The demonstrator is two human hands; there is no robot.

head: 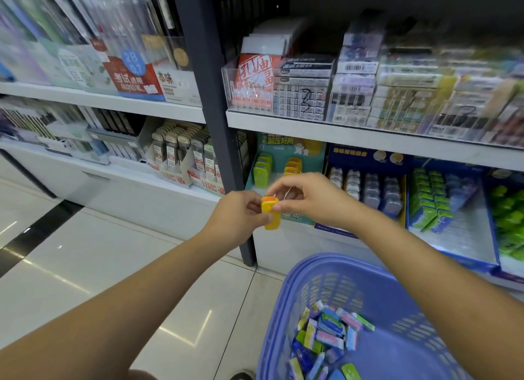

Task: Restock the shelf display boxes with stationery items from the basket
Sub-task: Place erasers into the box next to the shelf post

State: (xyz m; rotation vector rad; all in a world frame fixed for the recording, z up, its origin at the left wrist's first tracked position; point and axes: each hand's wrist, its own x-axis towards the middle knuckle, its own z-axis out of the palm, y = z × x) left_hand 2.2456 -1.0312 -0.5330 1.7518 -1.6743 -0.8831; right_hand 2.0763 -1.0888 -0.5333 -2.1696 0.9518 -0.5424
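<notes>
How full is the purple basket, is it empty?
Not empty, but low. The basket has a pile of small wrapped items across its bottom only, and its slotted walls above them show bare.

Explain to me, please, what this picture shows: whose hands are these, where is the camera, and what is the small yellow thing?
There is no machine here. A person wears a camera on the head, so this single picture looks forward and down, as the person sees. The left hand and the right hand together pinch a yellow item with an orange top. Behind it, a teal display box holds similar green and yellow pieces. At the lower right is a purple basket with many small colourful packets inside.
</notes>
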